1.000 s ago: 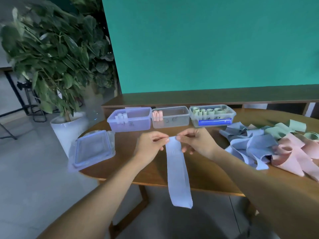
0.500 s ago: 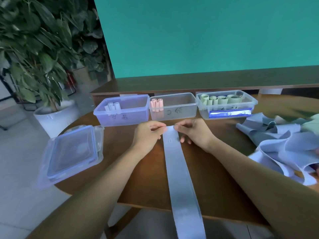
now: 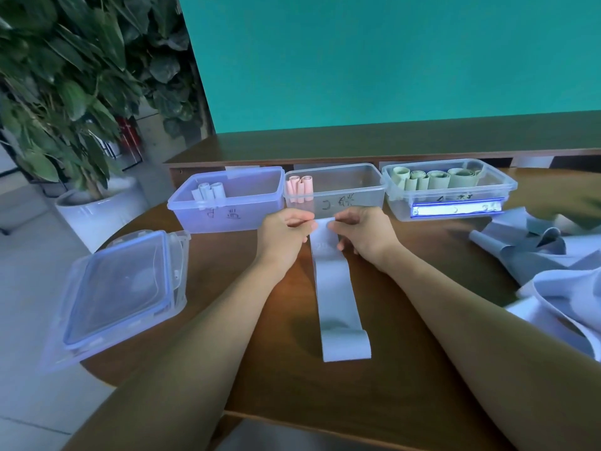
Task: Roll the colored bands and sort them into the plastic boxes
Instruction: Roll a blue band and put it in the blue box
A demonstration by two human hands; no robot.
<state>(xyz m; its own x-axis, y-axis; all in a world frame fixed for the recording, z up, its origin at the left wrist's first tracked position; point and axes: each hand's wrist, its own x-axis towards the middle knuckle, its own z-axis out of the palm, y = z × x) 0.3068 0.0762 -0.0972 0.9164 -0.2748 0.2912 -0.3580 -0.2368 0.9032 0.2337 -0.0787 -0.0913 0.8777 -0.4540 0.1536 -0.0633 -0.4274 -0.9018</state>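
Two forearms are visible, entering from the lower edge of the view. Both are bare along their whole visible length; no sleeve edge shows on either arm. The left hand point(image 3: 286, 231) is bare: no glove, ring, or wristband is visible. The right hand point(image 3: 364, 234) is likewise bare, with no glove, ring, watch, or strap visible at the wrist. Fingernails are too small to describe.

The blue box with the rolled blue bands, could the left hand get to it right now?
Probably yes: the blue box stands open just beyond the left hand, nothing between, though that hand pinches the blue band.
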